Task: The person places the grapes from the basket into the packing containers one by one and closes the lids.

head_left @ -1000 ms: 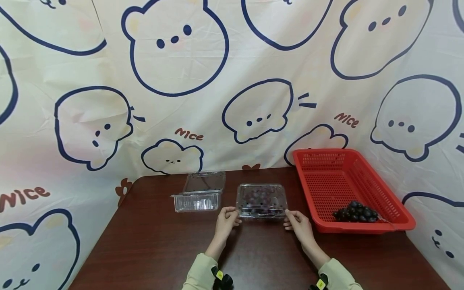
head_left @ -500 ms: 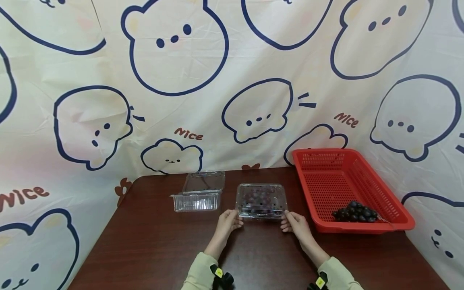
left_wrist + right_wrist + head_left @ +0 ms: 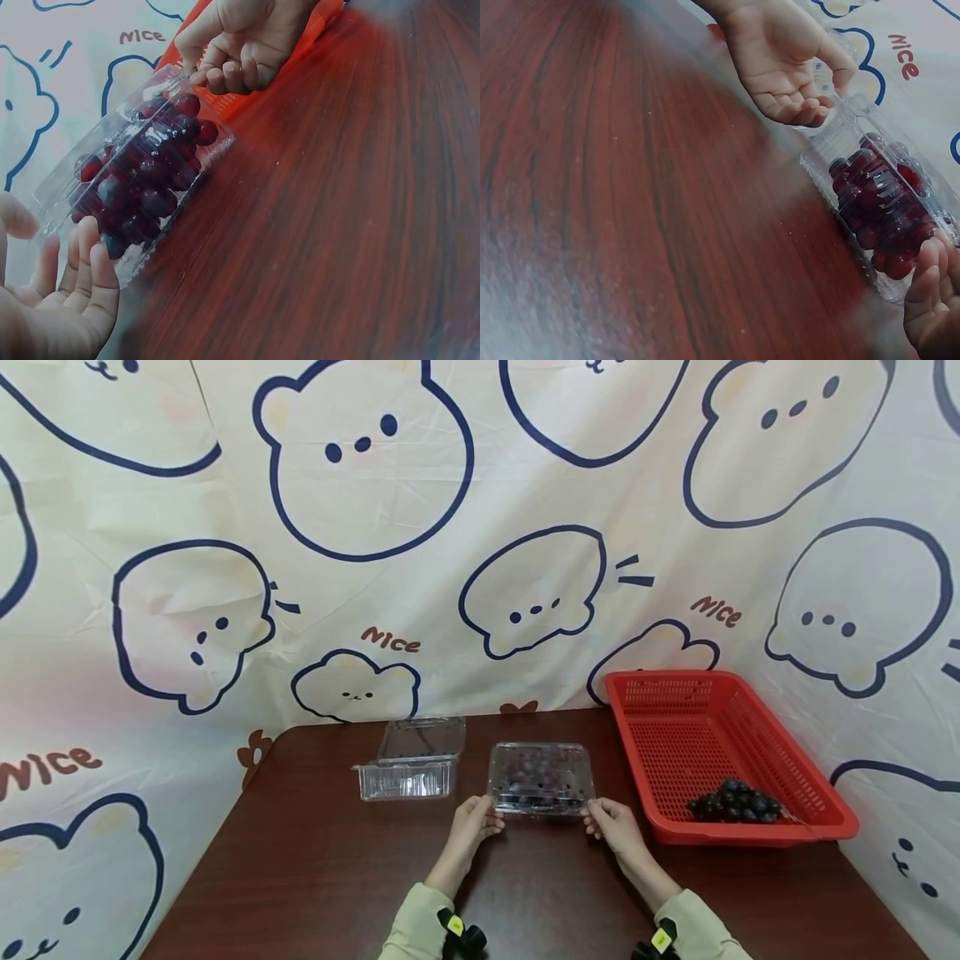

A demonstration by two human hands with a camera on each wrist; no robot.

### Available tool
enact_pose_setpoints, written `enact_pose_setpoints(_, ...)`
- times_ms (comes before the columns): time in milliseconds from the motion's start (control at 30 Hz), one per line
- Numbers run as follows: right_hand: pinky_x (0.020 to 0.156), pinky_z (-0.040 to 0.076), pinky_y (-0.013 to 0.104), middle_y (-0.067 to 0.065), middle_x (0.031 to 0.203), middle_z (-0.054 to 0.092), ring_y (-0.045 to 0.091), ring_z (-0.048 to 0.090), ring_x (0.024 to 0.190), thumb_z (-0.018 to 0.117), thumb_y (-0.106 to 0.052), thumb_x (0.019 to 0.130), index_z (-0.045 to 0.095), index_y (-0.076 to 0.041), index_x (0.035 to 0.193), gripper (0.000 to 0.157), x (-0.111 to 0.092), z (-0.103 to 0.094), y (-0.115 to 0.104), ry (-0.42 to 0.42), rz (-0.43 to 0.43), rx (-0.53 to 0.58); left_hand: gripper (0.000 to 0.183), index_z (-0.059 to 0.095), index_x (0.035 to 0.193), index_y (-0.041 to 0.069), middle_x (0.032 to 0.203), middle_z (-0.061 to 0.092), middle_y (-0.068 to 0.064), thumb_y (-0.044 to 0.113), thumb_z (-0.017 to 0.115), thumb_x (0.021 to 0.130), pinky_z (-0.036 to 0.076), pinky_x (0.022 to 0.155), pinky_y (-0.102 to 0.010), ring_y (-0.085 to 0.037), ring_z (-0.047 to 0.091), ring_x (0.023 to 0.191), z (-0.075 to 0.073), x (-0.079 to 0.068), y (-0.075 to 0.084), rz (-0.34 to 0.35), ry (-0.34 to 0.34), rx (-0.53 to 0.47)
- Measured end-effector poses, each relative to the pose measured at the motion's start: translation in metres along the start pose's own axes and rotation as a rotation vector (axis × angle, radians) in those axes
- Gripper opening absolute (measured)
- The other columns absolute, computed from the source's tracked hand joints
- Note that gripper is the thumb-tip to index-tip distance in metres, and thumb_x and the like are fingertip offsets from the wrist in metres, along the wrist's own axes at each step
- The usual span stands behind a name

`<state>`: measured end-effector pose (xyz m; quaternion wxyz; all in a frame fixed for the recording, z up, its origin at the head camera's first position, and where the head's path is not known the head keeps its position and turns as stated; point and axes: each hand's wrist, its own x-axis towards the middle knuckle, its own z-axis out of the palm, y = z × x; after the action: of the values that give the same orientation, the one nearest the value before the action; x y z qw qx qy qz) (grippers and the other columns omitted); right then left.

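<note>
Left hand (image 3: 474, 822) and right hand (image 3: 613, 827) were each pinching a front corner of the closed box (image 3: 542, 795), grapes (image 3: 146, 169) inside, up near the back edge of the table (image 3: 547, 893). Open box (image 3: 408, 781) sat toward the back-left corner, basket (image 3: 750, 836) hogged the back-right.

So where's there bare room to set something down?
The table is bare left of and in front of the open clear box. Crowded: the grape box, left hand and right hand at its corners, red basket close by.
</note>
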<state>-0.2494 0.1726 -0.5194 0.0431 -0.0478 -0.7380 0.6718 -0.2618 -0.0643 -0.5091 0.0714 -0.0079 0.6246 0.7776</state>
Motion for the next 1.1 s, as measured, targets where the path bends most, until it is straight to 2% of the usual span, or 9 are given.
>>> enact_pose_setpoints(133, 0.047, 0.042, 0.02, 0.002, 0.061, 0.056, 0.009, 0.052, 0.05, 0.052, -0.012, 0.087, 0.06, 0.01, 0.08, 0.025, -0.001, -0.001, 0.001, -0.003, 0.012, -0.018, 0.022, 0.049, 0.086, -0.01, 0.071, 0.057, -0.011, 0.011, 0.042, 0.087, 0.048, 0.058, -0.024, -0.012, 0.055, 0.056, 0.001, -0.01, 0.01, 0.007, -0.045, 0.037)
enact_pose_setpoints(333, 0.048, 0.044, 0.022, 0.002, 0.062, 0.053, 0.011, 0.053, 0.053, 0.051, -0.022, 0.088, 0.06, 0.008, 0.082, 0.032, 0.001, -0.004, 0.008, -0.019, 0.065, 0.002, 0.026, 0.049, 0.087, -0.012, 0.071, 0.057, -0.011, 0.013, 0.044, 0.089, 0.047, 0.057, -0.022, -0.012, 0.055, 0.056, -0.001, -0.006, 0.005, 0.01, -0.079, 0.032)
enact_pose_setpoints(533, 0.05, 0.045, 0.023, 0.005, 0.066, 0.055, 0.012, 0.053, 0.055, 0.051, -0.025, 0.088, 0.059, 0.007, 0.083, 0.034, 0.001, -0.004, 0.009, -0.03, 0.058, 0.062, 0.024, 0.05, 0.083, -0.007, 0.072, 0.057, -0.009, 0.016, 0.047, 0.089, 0.047, 0.057, -0.022, -0.011, 0.054, 0.058, -0.005, 0.004, -0.005, 0.005, -0.076, -0.002)
enact_pose_setpoints(700, 0.05, 0.045, 0.023, 0.004, 0.066, 0.054, 0.011, 0.053, 0.055, 0.05, -0.026, 0.088, 0.058, 0.009, 0.086, 0.037, 0.001, -0.003, 0.008, -0.03, 0.067, 0.098, 0.02, 0.05, 0.082, -0.004, 0.07, 0.057, -0.005, 0.015, 0.048, 0.088, 0.046, 0.057, -0.02, -0.009, 0.053, 0.057, -0.006, 0.007, -0.009, 0.006, -0.073, -0.031)
enact_pose_setpoints(933, 0.05, 0.045, 0.022, 0.001, 0.064, 0.054, 0.011, 0.052, 0.055, 0.051, -0.029, 0.088, 0.057, 0.01, 0.087, 0.039, 0.001, -0.002, 0.009, -0.035, 0.073, 0.1, 0.013, 0.051, 0.078, -0.003, 0.067, 0.056, -0.002, 0.007, 0.045, 0.084, 0.045, 0.055, -0.019, -0.007, 0.051, 0.054, -0.004, 0.008, -0.009, 0.017, -0.032, -0.021)
enact_pose_setpoints(1100, 0.051, 0.046, 0.024, 0.002, 0.065, 0.054, 0.013, 0.053, 0.056, 0.051, -0.032, 0.087, 0.059, 0.008, 0.087, 0.041, 0.002, -0.003, 0.008, -0.048, 0.067, 0.072, 0.019, 0.052, 0.083, -0.006, 0.067, 0.057, -0.004, 0.012, 0.048, 0.085, 0.046, 0.055, -0.02, -0.007, 0.052, 0.054, -0.004, 0.008, -0.009, 0.011, -0.017, -0.003)
